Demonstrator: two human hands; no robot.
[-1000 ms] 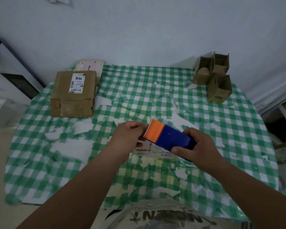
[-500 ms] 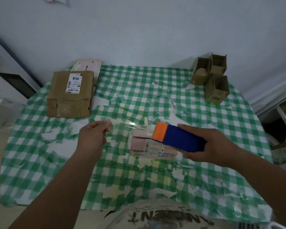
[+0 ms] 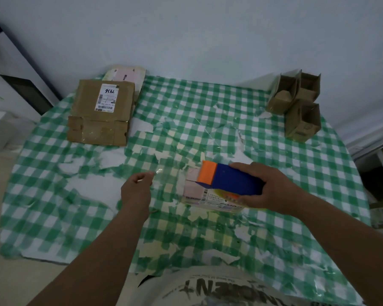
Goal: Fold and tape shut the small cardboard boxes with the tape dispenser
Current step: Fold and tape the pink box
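You hold a tape dispenser with a deep blue body and a bright orange front end, and under it sits a small pale pink cardboard box whose side carries a white label with black print, a barcode and a patch of yellow. Your table wears a green-and-white checked plastic cloth, its pattern broken by torn white and cream patches. The flat brown cardboard parcel bears a white label with black handwriting and barcodes. Behind it a flattened pale pink and cream carton peeks out. Three small open cardboard boxes are dull olive brown. The wall is pale bluish white.
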